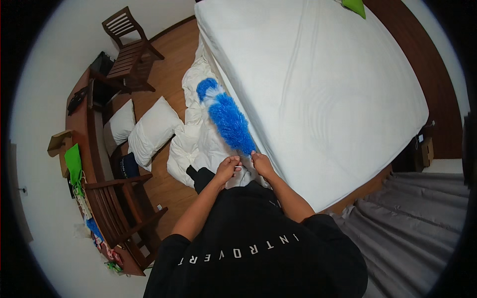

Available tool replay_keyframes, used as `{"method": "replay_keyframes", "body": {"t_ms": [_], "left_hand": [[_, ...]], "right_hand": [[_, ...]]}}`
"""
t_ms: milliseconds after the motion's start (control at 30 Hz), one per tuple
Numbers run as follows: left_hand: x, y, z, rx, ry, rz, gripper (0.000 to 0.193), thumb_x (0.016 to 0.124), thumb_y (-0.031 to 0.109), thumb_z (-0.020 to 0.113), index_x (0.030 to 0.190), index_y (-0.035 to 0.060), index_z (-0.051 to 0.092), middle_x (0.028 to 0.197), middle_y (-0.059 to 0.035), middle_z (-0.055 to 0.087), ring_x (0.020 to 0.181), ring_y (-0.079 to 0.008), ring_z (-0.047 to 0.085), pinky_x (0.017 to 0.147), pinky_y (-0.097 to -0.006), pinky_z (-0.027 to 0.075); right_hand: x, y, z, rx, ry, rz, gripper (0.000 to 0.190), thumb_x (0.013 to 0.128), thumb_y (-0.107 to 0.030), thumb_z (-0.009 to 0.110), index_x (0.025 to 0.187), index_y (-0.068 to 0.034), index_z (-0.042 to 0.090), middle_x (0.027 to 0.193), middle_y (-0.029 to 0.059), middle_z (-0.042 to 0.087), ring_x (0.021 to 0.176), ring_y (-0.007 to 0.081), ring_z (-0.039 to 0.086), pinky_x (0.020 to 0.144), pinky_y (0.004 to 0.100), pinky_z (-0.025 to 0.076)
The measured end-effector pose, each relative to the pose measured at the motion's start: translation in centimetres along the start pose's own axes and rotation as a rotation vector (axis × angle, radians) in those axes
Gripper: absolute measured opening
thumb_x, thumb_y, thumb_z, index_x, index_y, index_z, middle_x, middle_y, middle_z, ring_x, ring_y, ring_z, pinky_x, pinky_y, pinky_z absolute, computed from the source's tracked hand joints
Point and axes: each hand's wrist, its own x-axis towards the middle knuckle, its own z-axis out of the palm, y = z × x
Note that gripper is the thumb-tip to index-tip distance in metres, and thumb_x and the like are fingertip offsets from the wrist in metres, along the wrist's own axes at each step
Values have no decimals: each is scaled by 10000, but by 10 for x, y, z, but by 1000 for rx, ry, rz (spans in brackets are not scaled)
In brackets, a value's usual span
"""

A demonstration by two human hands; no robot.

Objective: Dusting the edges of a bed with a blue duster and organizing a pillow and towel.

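Note:
A fluffy blue duster with a white band [229, 119] slants away from me, between the mattress side and a bundled white duvet [193, 145]. My right hand [264, 164] is closed around its near end, where any handle is hidden by the fingers. To the left of it, my left hand [227, 170] hovers over the duvet with its fingers curled, apart from the duster. Whether anything thin lies between those fingers is unclear. Right of the duster stretches the bed's white-sheeted mattress [335, 93].
Two white pillows [154, 130] lean by a long wooden desk [78, 108]. One slatted wooden chair [128, 56] stands on the wood floor, another [111, 212] by the desk nearer me. Grey curtains [406, 223] hang at right. A green cloth item [354, 7] rests on the bed.

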Motion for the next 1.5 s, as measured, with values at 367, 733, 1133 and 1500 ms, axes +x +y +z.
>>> {"method": "replay_keyframes", "body": {"t_ms": [367, 733, 1133, 1500], "left_hand": [[39, 16, -50, 17, -102, -3, 315, 819, 316, 467, 1052, 104, 474, 924, -7, 546, 781, -100, 518, 613, -242, 382], [54, 34, -218, -119, -69, -51, 316, 830, 329, 462, 1057, 110, 465, 956, -4, 539, 837, -102, 508, 693, -254, 377], [49, 110, -356, -65, -40, 95, 378, 827, 391, 475, 1071, 104, 461, 977, -19, 548, 850, -118, 517, 705, -266, 383], [65, 138, -347, 51, -221, 75, 315, 853, 338, 447, 1073, 114, 466, 960, -17, 542, 838, -111, 527, 688, -249, 401]], "right_hand": [[36, -30, -22, 638, 659, 69, 367, 879, -414, 323, 637, -146, 391, 454, -37, 329, 341, 87, 282, 307, 243, 208], [93, -93, 112, 714, 371, 328, 345, 882, -438, 283, 688, -163, 356, 472, -50, 251, 347, 80, 190, 335, 240, 158], [116, -194, 210, 852, 514, 183, 358, 874, -456, 300, 661, -176, 364, 470, -60, 314, 324, 73, 228, 319, 236, 177], [132, -204, 242, 895, 498, 145, 360, 879, -478, 278, 704, -181, 381, 500, -48, 338, 349, 83, 243, 345, 242, 221]]}}
